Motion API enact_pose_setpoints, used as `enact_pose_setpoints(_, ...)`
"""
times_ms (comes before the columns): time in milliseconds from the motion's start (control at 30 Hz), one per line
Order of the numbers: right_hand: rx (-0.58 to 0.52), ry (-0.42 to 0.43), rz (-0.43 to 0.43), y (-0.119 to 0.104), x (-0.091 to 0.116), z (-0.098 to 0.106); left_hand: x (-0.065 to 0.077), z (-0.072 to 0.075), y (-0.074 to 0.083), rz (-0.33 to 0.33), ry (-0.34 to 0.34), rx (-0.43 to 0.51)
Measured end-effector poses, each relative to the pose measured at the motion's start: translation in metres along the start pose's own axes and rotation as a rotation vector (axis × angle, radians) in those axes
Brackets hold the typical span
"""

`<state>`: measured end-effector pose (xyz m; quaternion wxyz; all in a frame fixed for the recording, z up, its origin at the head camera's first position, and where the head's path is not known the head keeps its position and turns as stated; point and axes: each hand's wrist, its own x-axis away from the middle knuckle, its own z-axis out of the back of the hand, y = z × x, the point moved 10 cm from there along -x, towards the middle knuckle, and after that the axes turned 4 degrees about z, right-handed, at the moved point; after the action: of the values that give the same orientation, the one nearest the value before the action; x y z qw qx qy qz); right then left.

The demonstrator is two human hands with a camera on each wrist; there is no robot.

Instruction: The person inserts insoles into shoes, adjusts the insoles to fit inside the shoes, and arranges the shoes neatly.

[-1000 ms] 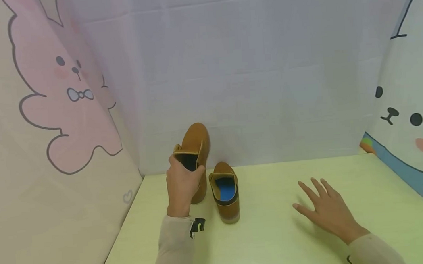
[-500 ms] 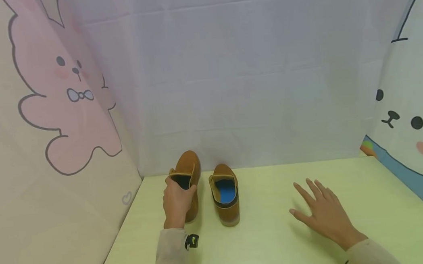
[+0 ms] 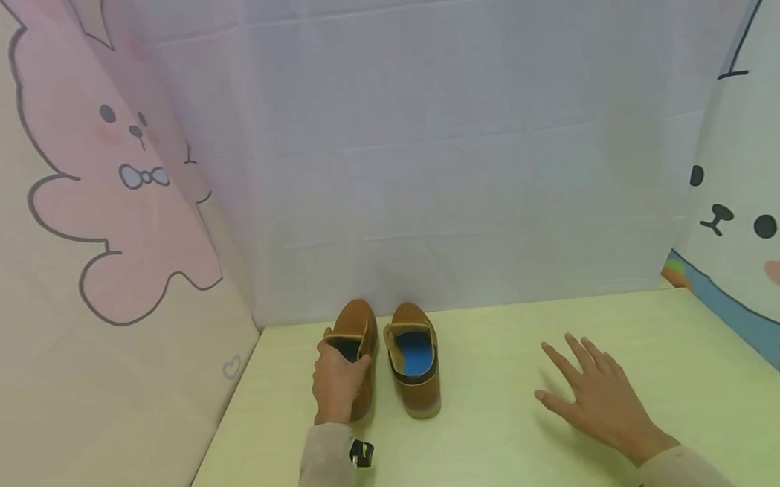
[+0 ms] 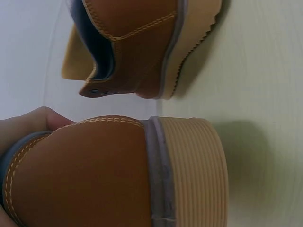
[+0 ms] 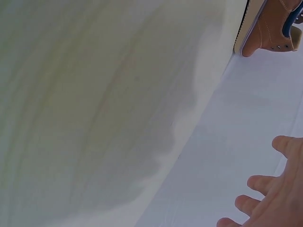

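Observation:
My left hand (image 3: 336, 381) grips the left brown shoe (image 3: 356, 318) by its collar, thumb along the right side of the opening. That shoe points toward the back wall. In the left wrist view its heel (image 4: 85, 170) and ribbed tan sole fill the foreground; whether the sole touches the table cannot be told. Just to its right, a small gap away, the matching brown shoe (image 3: 421, 398) with a blue insole stands upright on the table, toe also to the back. My right hand (image 3: 600, 398) hovers over the table's right half, fingers spread, holding nothing.
The pale yellow-green table (image 3: 509, 445) meets a whitish cloth wall (image 3: 465, 157) just behind the shoe toes. Cloth with a pink rabbit (image 3: 127, 215) hangs on the left side. Another with a white cartoon animal (image 3: 747, 274) hangs on the right.
My left hand has lowered the left shoe from against the back wall, first down and left, then slightly right, beside the other shoe. The right hand has barely moved.

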<state>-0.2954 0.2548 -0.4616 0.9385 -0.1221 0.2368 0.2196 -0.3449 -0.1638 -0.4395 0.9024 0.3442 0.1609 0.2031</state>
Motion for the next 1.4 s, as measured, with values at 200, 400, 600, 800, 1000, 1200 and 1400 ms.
enact_pose_setpoints(200,0.003,-0.007,0.002,-0.001,0.003,-0.001,-0.001,-0.008,-0.005,0.016,-0.001,-0.006)
enact_pose_setpoints(400,0.001,-0.006,-0.002,-0.002,0.002,0.002,-0.002,-0.016,-0.006,0.028,-0.016,-0.009)
enact_pose_setpoints(600,-0.008,-0.021,-0.008,-0.006,0.002,0.003,-0.001,-0.022,-0.008,0.039,-0.036,-0.015)
enact_pose_setpoints(800,-0.001,-0.029,-0.016,-0.005,0.003,0.004,-0.003,-0.025,-0.007,0.042,-0.043,-0.014)
enact_pose_setpoints(1000,-0.001,-0.006,-0.010,-0.007,0.004,0.004,-0.006,-0.023,-0.009,0.043,-0.033,-0.031)
enact_pose_setpoints(1200,-0.002,0.006,0.021,-0.012,0.001,0.000,-0.009,-0.022,-0.009,0.039,-0.037,-0.057)
enact_pose_setpoints(1400,-0.018,-0.023,0.029,-0.020,-0.002,-0.001,-0.006,-0.023,-0.003,-0.008,-0.130,-0.062)
